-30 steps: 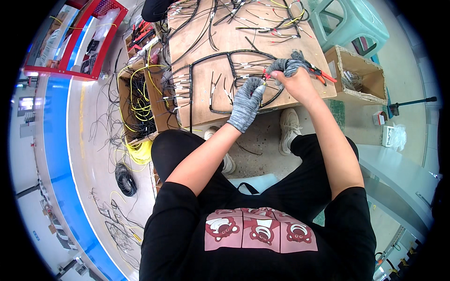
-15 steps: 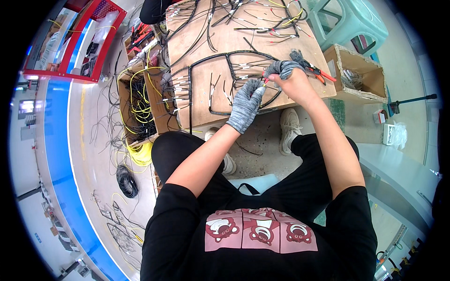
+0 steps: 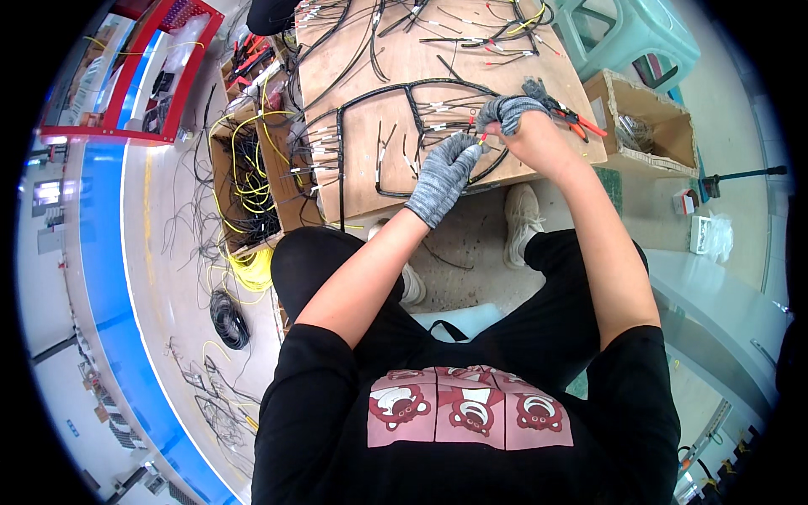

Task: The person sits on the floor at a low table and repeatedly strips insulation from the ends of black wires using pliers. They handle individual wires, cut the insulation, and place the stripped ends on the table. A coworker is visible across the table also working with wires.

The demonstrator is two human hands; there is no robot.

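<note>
My left hand [image 3: 444, 178], in a grey knit glove, is closed with its fingertips pinched on a thin wire at the near edge of the wooden board. A small red piece [image 3: 484, 136] shows on the wire, between my two hands. My right hand [image 3: 515, 124], partly gloved with bare skin showing, is closed close beside it, fingers pinched on the same wire end. Beneath and left of the hands lies a black wire harness [image 3: 379, 91], with several branches and white labels. Red-handled pliers [image 3: 581, 124] rest just right of my right hand.
Left of the board [image 3: 370, 189] stands a cardboard box [image 3: 222, 172] full of black and yellow wires. More wire coils [image 3: 229, 324] lie on the floor. To the right are another cardboard box [image 3: 686, 135] and pale green stools [image 3: 640, 38]. A red rack [image 3: 181, 93] stands far left.
Both hands have shifted slightly: the left a little to the right, the right a little nearer. Both stay pinched together around the wire.
</note>
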